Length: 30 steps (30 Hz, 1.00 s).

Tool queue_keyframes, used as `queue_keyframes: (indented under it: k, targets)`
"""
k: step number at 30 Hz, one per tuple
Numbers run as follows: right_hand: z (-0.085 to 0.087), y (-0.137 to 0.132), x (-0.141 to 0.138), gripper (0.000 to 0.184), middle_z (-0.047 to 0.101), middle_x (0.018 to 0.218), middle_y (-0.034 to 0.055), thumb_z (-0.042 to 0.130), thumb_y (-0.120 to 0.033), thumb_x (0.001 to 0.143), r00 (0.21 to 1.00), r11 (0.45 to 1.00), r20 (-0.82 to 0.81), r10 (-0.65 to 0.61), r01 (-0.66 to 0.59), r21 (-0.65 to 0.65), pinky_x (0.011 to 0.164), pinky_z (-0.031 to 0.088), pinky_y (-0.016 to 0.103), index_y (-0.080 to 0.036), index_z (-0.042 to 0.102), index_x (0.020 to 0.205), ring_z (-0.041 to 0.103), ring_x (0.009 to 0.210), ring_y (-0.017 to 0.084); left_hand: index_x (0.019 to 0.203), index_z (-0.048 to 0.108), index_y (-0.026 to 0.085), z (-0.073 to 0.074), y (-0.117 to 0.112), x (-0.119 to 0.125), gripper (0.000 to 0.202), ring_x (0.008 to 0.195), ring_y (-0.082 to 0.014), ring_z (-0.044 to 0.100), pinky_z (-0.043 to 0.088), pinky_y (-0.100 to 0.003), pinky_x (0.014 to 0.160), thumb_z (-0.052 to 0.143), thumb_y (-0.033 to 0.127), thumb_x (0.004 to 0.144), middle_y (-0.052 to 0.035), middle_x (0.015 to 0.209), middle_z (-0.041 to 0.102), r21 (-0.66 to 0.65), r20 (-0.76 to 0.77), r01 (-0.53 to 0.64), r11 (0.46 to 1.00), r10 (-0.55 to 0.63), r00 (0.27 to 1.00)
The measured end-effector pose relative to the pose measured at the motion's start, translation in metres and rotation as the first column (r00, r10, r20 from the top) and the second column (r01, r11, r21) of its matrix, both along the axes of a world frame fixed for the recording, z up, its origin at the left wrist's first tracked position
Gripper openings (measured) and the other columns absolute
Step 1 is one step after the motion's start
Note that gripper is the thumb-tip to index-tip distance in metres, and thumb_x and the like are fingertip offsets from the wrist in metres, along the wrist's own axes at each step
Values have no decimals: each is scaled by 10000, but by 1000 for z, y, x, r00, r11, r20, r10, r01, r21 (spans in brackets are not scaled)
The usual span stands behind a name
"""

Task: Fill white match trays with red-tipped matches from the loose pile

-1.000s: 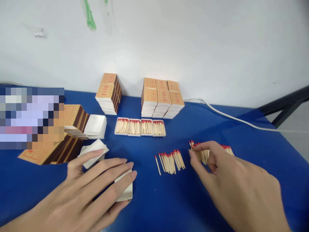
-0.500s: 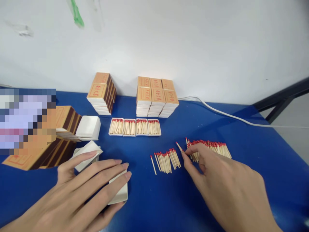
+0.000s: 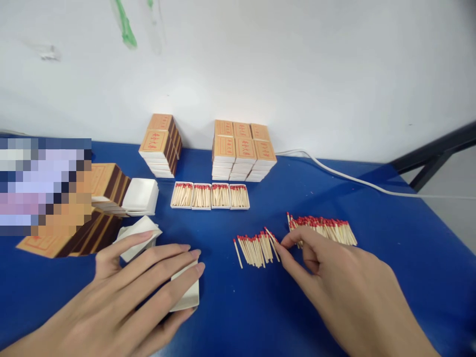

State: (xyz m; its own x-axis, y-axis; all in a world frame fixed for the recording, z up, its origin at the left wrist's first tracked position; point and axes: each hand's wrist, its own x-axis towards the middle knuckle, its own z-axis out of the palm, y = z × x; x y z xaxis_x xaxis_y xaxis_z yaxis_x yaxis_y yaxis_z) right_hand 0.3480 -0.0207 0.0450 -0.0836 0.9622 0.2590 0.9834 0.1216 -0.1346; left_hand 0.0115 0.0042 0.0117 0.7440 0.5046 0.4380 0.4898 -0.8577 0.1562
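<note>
My left hand is closed on a white matchbox tray, with fingers across its top and the thumb at its near side. Part of the tray is hidden beneath the fingers. Between thumb and forefinger, my right hand pinches a red-tipped match over the right end of a small row of matches. Just beyond that hand lies a larger heap of matches, partly covered by it.
Several filled trays stand in a line. Behind them are stacked matchboxes and another matchbox stack. Toward the left lie white trays, tilted trays and more boxes. A white cable runs along the wall.
My right hand has moved slightly left and down, bringing the pinched match over the small row. The left hand keeps its grip on the tray. The view has shifted slightly.
</note>
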Motion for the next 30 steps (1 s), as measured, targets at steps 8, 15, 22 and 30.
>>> queue_keyframes:
  k: [8,15,22,30]
  targets:
    - [6,4,-1,368,502,481,-103,486,-442,1168,999,1000,-42,30,-30,2,379,316,292,-310,618,850,539,322,176,1512,757,174,1,-3,0,355,1476,-215,659,250,-454,1466,659,204,1172,-59,1507,796,-1,-9,-13,1000,13,1000]
    - [4,3,-2,314,510,516,-91,543,-410,1109,1000,1000,-14,25,-25,15,378,327,279,-310,618,821,540,336,167,1488,769,168,0,0,0,347,1450,-225,704,267,-455,1465,654,202,1163,-67,1480,809,11,0,-7,1000,7,1000]
    - [6,3,2,385,487,490,-109,535,-483,1144,996,1000,-86,24,-25,-10,388,326,280,-310,616,810,528,340,150,1477,779,171,0,0,-3,349,1442,-227,695,246,-461,1476,669,205,1147,-69,1474,810,37,-20,19,999,-18,1000]
    - [0,8,-1,383,480,483,-113,562,-529,1144,991,998,-126,-48,43,-40,408,316,283,-303,632,843,535,349,157,1452,783,162,-1,-2,-1,323,1461,-209,650,215,-474,1471,658,184,1156,-79,1460,808,19,13,2,1000,-2,1000]
